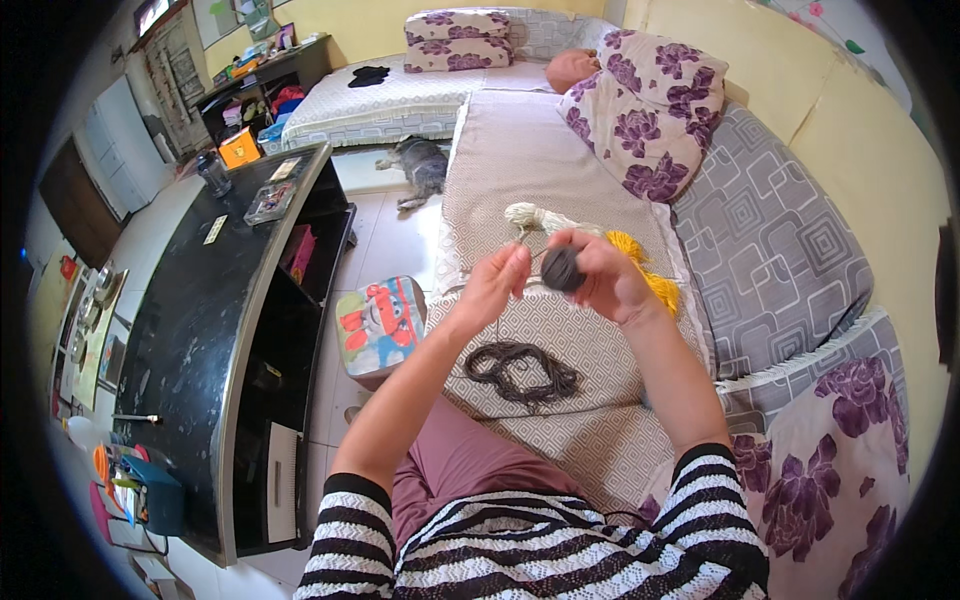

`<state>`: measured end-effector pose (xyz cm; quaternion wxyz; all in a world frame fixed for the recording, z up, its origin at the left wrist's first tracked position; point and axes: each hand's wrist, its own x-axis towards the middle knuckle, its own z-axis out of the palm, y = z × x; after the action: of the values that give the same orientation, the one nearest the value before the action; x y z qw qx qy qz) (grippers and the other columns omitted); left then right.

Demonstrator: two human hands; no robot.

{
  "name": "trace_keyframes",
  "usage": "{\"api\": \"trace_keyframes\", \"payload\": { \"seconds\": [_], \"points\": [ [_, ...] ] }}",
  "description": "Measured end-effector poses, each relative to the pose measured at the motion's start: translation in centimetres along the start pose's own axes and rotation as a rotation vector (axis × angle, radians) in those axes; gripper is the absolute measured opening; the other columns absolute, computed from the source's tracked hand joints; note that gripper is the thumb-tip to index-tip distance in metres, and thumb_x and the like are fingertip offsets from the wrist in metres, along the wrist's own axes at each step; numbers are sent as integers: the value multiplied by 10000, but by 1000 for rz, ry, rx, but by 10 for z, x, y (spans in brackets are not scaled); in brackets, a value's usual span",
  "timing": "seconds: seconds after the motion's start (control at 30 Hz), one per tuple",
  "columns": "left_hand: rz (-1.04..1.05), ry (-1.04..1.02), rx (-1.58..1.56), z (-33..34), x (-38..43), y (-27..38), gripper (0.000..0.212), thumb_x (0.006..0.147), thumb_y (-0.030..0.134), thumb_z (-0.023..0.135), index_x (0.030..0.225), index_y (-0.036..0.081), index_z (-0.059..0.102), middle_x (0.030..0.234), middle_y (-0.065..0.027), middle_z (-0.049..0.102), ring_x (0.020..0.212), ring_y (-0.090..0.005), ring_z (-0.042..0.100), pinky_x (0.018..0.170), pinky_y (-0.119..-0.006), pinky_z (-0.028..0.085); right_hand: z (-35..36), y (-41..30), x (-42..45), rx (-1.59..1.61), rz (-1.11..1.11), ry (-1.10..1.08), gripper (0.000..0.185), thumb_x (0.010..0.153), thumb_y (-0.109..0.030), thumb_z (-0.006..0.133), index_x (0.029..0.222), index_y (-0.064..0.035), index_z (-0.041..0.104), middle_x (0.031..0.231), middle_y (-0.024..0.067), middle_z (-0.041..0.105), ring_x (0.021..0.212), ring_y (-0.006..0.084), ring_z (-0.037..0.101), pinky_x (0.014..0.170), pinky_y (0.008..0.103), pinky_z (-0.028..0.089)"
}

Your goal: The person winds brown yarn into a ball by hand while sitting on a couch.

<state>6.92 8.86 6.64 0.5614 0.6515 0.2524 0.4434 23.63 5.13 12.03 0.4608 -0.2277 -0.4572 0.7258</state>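
My right hand point(611, 277) holds a round ball of dark grey yarn point(561, 268) over the sofa seat. To its left, my left hand point(496, 281) pinches a dark strand between thumb and fingers. The strand drops from that hand towards a loose, looped skein of dark yarn point(521, 373) lying on the patterned seat cover point(607, 352). Beyond my hands lies a twisted skein of cream yarn point(544, 217). A bright yellow skein point(637, 259) sits just past my right hand, which partly hides it.
A black table point(187, 315) with a plastic box point(270, 202) stands on the left. Beside the sofa is a cartoon-print stool point(382, 322). A grey furry animal point(420, 166) lies on the floor. Floral cushions point(645, 112) rest against the sofa back; a person's head point(571, 70) shows beside them.
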Motion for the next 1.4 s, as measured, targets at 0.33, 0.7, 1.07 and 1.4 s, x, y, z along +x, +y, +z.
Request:
{"api": "trace_keyframes", "payload": {
  "seconds": [0.33, 0.7, 1.07, 1.4],
  "points": [
    [-19, -48, 89, -13, -25, 4, 288, 881, 275, 381, 691, 68, 443, 590, 61, 345, 535, -30, 294, 467, -183, 266, 3, 30, 4, -645, 185, -35, 290, 623, -41, 571, 890, -16, 458, 762, 65, 497, 591, 121, 529, 493, 223, 438],
    [13, 52, 315, -11, -54, 11, 267, 874, 213, 406, 701, 17, 461, 595, 26, 386, 560, -65, 342, 500, -214, 312, 7, 54, 34, -875, -245, 188, 236, 628, -65, 630, 813, -39, 485, 678, 37, 513, 488, 86, 492, 403, 201, 388],
    [-20, 181, 143, -20, -64, -34, 255, 886, 212, 370, 722, 39, 461, 559, 52, 344, 505, -34, 296, 442, -195, 261, 15, 52, 18, 28, 140, -71, 307, 699, -125, 581, 943, -24, 427, 792, 66, 518, 546, 104, 544, 476, 175, 469],
    [-97, 19, 319, -19, -75, -24, 268, 872, 224, 403, 707, 18, 451, 542, -7, 381, 510, -76, 351, 463, -232, 321, 15, 63, 26, 97, 63, 4, 393, 663, -53, 587, 1016, 10, 425, 851, 84, 540, 594, 118, 563, 561, 208, 507]
  ]
}}
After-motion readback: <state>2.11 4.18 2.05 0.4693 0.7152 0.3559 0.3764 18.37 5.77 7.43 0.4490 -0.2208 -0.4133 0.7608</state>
